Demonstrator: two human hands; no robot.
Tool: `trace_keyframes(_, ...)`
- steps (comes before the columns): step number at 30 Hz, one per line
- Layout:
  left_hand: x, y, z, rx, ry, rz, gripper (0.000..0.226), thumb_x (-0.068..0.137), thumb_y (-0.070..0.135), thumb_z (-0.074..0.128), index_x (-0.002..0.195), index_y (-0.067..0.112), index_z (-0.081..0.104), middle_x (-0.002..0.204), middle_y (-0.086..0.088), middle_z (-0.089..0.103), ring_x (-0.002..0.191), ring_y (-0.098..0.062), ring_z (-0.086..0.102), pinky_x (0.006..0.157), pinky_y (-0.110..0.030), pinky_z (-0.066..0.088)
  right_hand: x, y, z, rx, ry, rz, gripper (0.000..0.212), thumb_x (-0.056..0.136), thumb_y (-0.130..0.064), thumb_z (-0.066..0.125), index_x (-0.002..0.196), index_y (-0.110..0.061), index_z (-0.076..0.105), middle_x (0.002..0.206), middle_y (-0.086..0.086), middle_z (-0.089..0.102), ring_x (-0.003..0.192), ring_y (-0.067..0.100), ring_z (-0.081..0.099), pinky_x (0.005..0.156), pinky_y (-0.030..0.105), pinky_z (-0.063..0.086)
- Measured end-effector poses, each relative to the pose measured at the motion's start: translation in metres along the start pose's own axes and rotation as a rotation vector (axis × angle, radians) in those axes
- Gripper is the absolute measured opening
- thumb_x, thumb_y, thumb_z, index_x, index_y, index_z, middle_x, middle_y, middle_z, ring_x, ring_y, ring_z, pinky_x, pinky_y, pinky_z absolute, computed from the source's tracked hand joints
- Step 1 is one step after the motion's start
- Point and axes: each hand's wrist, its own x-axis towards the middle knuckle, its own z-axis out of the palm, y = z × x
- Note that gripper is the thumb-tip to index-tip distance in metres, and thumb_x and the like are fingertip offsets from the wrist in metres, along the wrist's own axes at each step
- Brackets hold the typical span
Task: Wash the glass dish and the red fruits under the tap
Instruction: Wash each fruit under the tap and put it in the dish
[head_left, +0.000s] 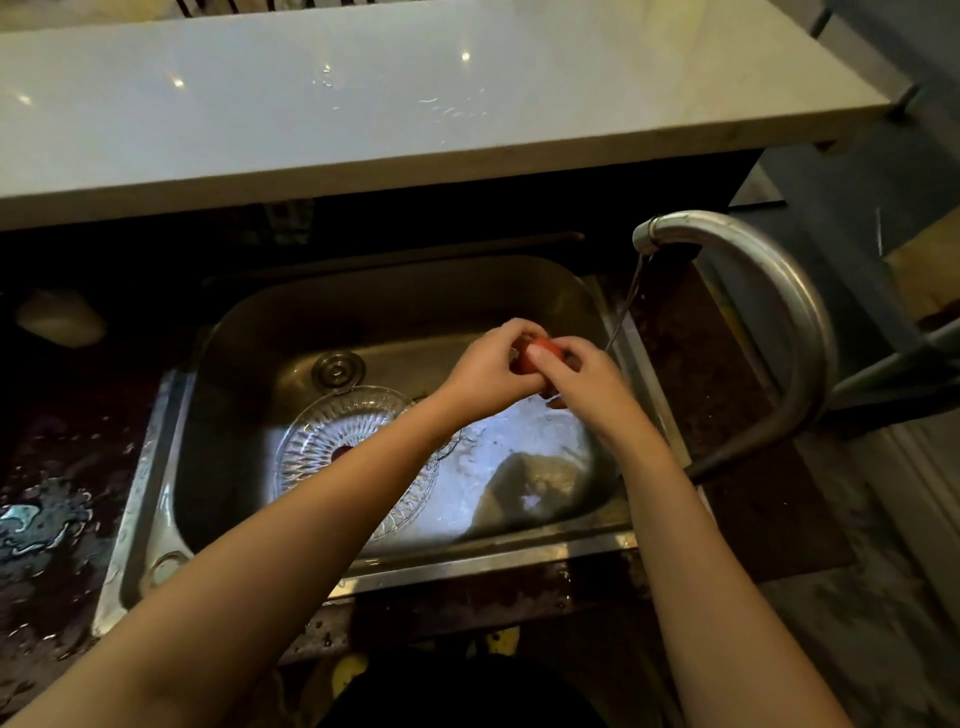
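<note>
A red fruit (541, 351) sits between both my hands over the right part of the steel sink (395, 306). My left hand (488, 366) curls round it from the left, and my right hand (576, 374) grips it from the right with the thumb on top. A thin stream of water runs from the curved metal tap (753, 265) down to my right hand. The patterned glass dish (343, 441) lies on the sink floor to the left, partly hidden by my left forearm, with something small and dark red near its middle.
The drain strainer (337, 368) is behind the dish. A pale counter slab (363, 104) overhangs the far side of the sink. A white lump (60, 317) rests on the dark wet counter to the left. A brownish patch (530, 483) lies on the sink floor.
</note>
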Motion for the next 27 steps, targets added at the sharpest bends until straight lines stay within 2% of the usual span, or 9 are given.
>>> trace_keyframes(2, -0.002, -0.001, 0.000, -0.068, -0.038, -0.010, 0.042, 0.076, 0.015, 0.070, 0.115, 0.017, 0.056, 0.111, -0.002, 0.060, 0.094, -0.017, 0.060, 0.073, -0.028, 0.054, -0.003, 0.002, 0.000, -0.016, 0.001, -0.006, 0.036, 0.090, -0.041, 0.054, 0.118, -0.019, 0.055, 0.103, -0.001, 0.061, 0.080, 0.011, 0.062, 0.062, 0.021, 0.052)
trace_keyframes(5, -0.003, -0.007, 0.003, 0.075, -0.083, 0.029, 0.044, 0.074, 0.022, 0.075, 0.114, 0.017, 0.058, 0.114, -0.002, 0.060, 0.097, -0.013, 0.056, 0.073, -0.016, 0.047, -0.008, 0.007, -0.003, -0.106, -0.012, 0.060, 0.034, 0.094, -0.039, 0.047, 0.120, -0.017, 0.053, 0.106, 0.003, 0.060, 0.078, 0.008, 0.060, 0.065, 0.022, 0.052)
trace_keyframes(8, -0.005, -0.011, 0.006, 0.001, -0.044, -0.049, 0.047, 0.071, 0.024, 0.077, 0.113, 0.017, 0.056, 0.114, -0.003, 0.057, 0.098, -0.018, 0.058, 0.077, -0.026, 0.052, -0.018, 0.009, -0.006, -0.162, -0.001, 0.090, 0.032, 0.095, -0.036, 0.045, 0.121, -0.018, 0.053, 0.115, 0.006, 0.061, 0.091, 0.014, 0.061, 0.078, 0.032, 0.053)
trace_keyframes(12, -0.009, -0.022, 0.004, -0.013, -0.005, -0.135, 0.048, 0.069, 0.021, 0.079, 0.107, 0.019, 0.051, 0.114, -0.005, 0.055, 0.097, -0.020, 0.056, 0.077, -0.028, 0.048, -0.044, 0.007, -0.012, -0.510, 0.189, -0.017, 0.031, 0.096, -0.026, 0.043, 0.122, -0.015, 0.056, 0.119, 0.006, 0.061, 0.103, 0.019, 0.056, 0.082, 0.034, 0.047)
trace_keyframes(16, -0.022, -0.047, -0.008, 0.055, 0.023, -0.265, 0.048, 0.070, 0.025, 0.078, 0.107, 0.017, 0.049, 0.106, -0.002, 0.053, 0.095, -0.022, 0.057, 0.080, -0.034, 0.051, -0.074, 0.007, -0.013, -0.699, 0.361, -0.110, 0.027, 0.094, -0.013, 0.046, 0.117, -0.008, 0.059, 0.115, 0.010, 0.060, 0.108, 0.026, 0.051, 0.086, 0.036, 0.045)
trace_keyframes(19, -0.036, -0.074, -0.017, 0.101, 0.004, -0.350, 0.044, 0.071, 0.033, 0.077, 0.102, 0.021, 0.047, 0.101, 0.000, 0.053, 0.090, -0.019, 0.056, 0.073, -0.029, 0.051, -0.087, 0.013, -0.013, -0.796, 0.360, -0.022, 0.030, 0.093, -0.008, 0.049, 0.121, -0.004, 0.056, 0.121, 0.014, 0.055, 0.109, 0.029, 0.051, 0.085, 0.035, 0.045)
trace_keyframes(22, -0.049, -0.104, -0.025, 0.117, 0.027, -0.445, 0.043, 0.071, 0.032, 0.077, 0.099, 0.021, 0.046, 0.097, 0.000, 0.053, 0.084, -0.017, 0.054, 0.060, -0.020, 0.041, -0.089, 0.017, -0.010, -0.791, 0.343, 0.048, 0.029, 0.092, 0.000, 0.046, 0.120, 0.002, 0.055, 0.122, 0.018, 0.052, 0.104, 0.032, 0.054, 0.084, 0.036, 0.046)
trace_keyframes(25, -0.058, -0.130, -0.032, 0.144, 0.021, -0.513, 0.045, 0.071, 0.023, 0.078, 0.104, 0.019, 0.048, 0.099, 0.000, 0.052, 0.086, -0.019, 0.052, 0.068, -0.026, 0.043, -0.085, 0.017, -0.005, -0.730, 0.423, 0.070, 0.031, 0.092, 0.003, 0.045, 0.122, 0.002, 0.052, 0.120, 0.019, 0.051, 0.099, 0.032, 0.056, 0.079, 0.035, 0.046)
trace_keyframes(27, -0.061, -0.145, -0.037, 0.170, 0.007, -0.530, 0.044, 0.072, 0.017, 0.077, 0.105, 0.019, 0.048, 0.099, -0.001, 0.053, 0.082, -0.016, 0.052, 0.067, -0.026, 0.043, -0.083, 0.020, -0.002, -0.709, 0.476, 0.116, 0.033, 0.092, 0.001, 0.046, 0.125, 0.000, 0.048, 0.122, 0.020, 0.048, 0.096, 0.032, 0.057, 0.076, 0.035, 0.046)
